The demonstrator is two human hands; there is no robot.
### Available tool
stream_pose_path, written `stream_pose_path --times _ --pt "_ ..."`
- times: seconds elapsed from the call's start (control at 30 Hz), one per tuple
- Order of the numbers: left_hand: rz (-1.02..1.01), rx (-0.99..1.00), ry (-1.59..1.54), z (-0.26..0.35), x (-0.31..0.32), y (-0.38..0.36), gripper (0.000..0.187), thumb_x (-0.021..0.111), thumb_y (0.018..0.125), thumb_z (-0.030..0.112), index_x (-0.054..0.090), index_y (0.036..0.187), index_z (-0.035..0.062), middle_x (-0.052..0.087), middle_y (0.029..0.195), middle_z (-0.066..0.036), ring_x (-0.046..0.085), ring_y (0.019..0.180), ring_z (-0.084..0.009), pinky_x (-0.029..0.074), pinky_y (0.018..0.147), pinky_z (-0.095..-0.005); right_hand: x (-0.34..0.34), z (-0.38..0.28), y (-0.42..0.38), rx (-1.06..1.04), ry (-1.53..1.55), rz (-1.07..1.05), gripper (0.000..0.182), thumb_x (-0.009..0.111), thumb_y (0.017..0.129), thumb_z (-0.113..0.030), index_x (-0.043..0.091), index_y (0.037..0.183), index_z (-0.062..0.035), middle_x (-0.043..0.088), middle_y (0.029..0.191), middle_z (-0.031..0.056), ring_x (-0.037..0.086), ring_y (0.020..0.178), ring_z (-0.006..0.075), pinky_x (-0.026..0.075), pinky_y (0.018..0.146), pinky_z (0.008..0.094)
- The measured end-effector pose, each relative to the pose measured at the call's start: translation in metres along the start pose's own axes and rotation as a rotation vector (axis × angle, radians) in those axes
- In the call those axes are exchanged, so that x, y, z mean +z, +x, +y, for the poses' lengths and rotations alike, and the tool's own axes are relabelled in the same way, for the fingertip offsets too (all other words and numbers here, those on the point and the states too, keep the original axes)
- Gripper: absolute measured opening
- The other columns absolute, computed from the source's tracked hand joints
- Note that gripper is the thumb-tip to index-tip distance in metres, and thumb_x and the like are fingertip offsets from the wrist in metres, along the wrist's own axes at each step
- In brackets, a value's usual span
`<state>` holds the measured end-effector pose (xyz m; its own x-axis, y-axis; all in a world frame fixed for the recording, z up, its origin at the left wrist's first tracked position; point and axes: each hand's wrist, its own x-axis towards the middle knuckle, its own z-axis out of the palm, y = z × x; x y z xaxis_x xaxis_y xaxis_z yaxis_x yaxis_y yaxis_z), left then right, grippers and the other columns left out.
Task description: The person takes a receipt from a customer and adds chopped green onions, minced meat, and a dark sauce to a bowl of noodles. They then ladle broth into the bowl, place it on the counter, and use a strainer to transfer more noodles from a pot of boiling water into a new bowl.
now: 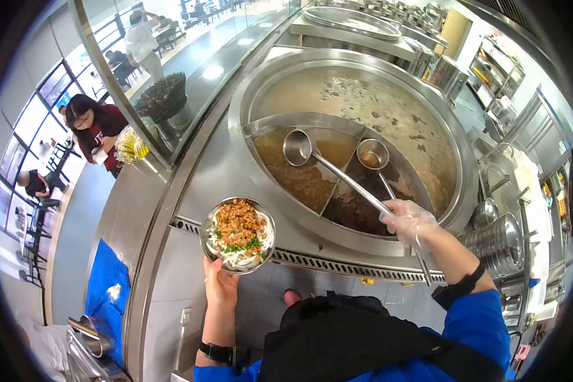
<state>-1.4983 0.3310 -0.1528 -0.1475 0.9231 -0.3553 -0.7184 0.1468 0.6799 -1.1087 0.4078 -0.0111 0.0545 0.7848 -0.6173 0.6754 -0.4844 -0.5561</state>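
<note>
Right hand [410, 218], in a clear glove, is closing round the handle of the long ladle [353, 183] – fingers wrapped, tail of the handle sticking out below the palm. Can't tell if it's also touching the short ladle's handle, which is running up close to it.

Left hand [220, 290] is gripping the steel bowl [253, 268] at its near edge, thumb at the rim, other fingers mostly hidden underneath. Bowl is sitting up off the floor, just in front of the bench [200, 169], carrying white noodles [268, 240], brown mince [237, 223] and chopped greens [254, 243].

Long ladle's cup is hanging over the left front section of the big round pot [239, 114] – can't tell if it's touching broth. Short ladle [372, 154] is resting near the divider, holding something brown. Pot is sitting in the bench; stacked steel bowls [512, 245] are standing to its right.
</note>
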Motion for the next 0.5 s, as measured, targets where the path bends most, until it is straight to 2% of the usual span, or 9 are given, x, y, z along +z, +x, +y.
stream_pose_path --times 0.03,0.17,0.27,0.37,0.47,0.5 --pt "0.01 -0.01 0.006 0.001 0.005 0.007 0.065 0.059 0.08 0.024 0.031 0.137 0.0142 0.046 0.134 -0.009 0.051 0.12 -0.026 0.049 0.092 -0.0409 -0.005 -0.001 0.002 -0.034 -0.109 -0.005 0.026 0.058 0.087 -0.026 0.058 0.105 -0.0073 0.058 0.073 0.0079 0.06 0.064 0.0206 0.048 0.06 0.0346" --pt "0.001 -0.035 0.019 0.002 0.017 0.032 0.057 0.057 0.082 0.024 0.034 0.134 0.0156 0.048 0.131 -0.008 0.054 0.114 -0.0241 0.048 0.088 -0.0378 -0.003 -0.003 -0.004 -0.164 -0.406 0.161 0.034 0.057 0.085 -0.03 0.057 0.108 -0.0048 0.061 0.104 0.0228 0.056 0.104 0.0386 0.041 0.09 0.0422" --pt "0.032 -0.055 0.016 0.004 0.036 0.038 0.051 0.056 0.083 0.023 0.037 0.129 0.0153 0.051 0.127 -0.008 0.056 0.112 -0.024 0.049 0.085 -0.0369 -0.009 0.0 0.003 -0.125 -0.432 0.144 0.033 0.058 0.085 -0.029 0.057 0.109 -0.0058 0.063 0.09 0.0168 0.062 0.089 0.0316 0.046 0.079 0.0397" --pt "0.061 -0.103 0.045 -0.007 0.023 0.051 0.05 0.056 0.084 0.024 0.036 0.129 0.0159 0.052 0.126 -0.008 0.058 0.108 -0.0251 0.05 0.082 -0.0372 -0.01 0.007 -0.005 0.05 -0.066 -0.006 0.034 0.06 0.086 -0.026 0.057 0.114 -0.0078 0.061 0.075 0.0077 0.062 0.072 0.0195 0.048 0.064 0.0347" --pt "0.042 -0.106 0.037 -0.014 0.03 0.053 0.049 0.056 0.085 0.023 0.037 0.129 0.0162 0.054 0.121 -0.008 0.061 0.101 -0.0258 0.051 0.079 -0.0365 -0.004 0.014 -0.038 0.14 0.178 0.119 0.036 0.061 0.086 -0.022 0.058 0.118 -0.0053 0.055 0.066 0.0009 0.054 0.055 0.0089 0.042 0.047 0.0268" --pt "0.058 -0.113 0.029 -0.015 0.037 0.057 0.048 0.056 0.085 0.023 0.037 0.129 0.0163 0.054 0.12 -0.009 0.061 0.1 -0.026 0.051 0.079 -0.0365 -0.014 0.013 -0.042 0.119 0.207 0.118 0.038 0.061 0.086 -0.021 0.057 0.119 -0.0035 0.055 0.065 0.0009 0.052 0.053 0.0085 0.04 0.045 0.0255"
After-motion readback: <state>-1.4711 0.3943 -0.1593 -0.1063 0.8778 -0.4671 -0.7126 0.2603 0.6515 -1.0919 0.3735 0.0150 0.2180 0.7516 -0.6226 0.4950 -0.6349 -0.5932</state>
